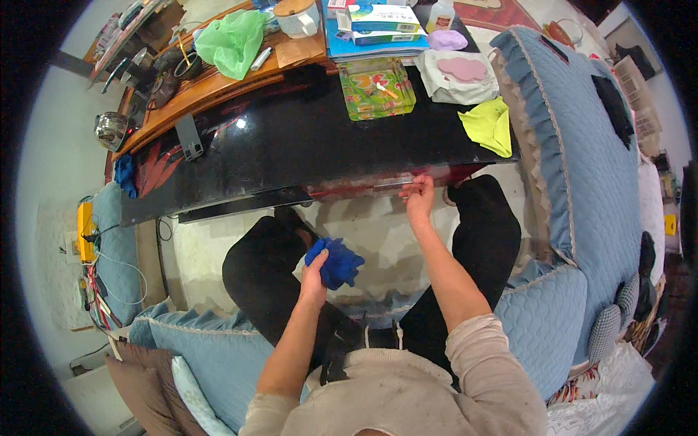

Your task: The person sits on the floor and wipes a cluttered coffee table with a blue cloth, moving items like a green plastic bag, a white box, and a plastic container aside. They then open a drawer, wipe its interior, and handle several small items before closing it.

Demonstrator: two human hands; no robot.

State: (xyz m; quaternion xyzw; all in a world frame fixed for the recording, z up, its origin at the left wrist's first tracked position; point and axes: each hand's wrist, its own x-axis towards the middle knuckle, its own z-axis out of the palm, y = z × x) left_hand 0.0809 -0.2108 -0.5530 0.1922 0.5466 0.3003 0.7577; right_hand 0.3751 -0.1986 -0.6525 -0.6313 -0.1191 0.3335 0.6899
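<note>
My left hand (315,273) is closed around a crumpled blue cloth (339,264), held above the floor between my knees. Its folds spread out past my fingers. My right hand (419,193) reaches to the front of the low black table (283,131). There its curled fingers meet the end of a silver handle (390,184) on a dark red drawer front (349,191); whether they grip it is unclear. Further left, a black drawer or shelf part (245,205) juts from under the tabletop.
On the table lie a yellow cloth (491,128), a patterned ashtray (371,103) with a cigarette, a wipes pack (461,90), medicine boxes (384,19), a phone-like grey object (188,137) and another blue cloth (125,174). A wooden tea tray (234,92) holds a green bag (232,43). Blue-covered sofa (594,163) stands right.
</note>
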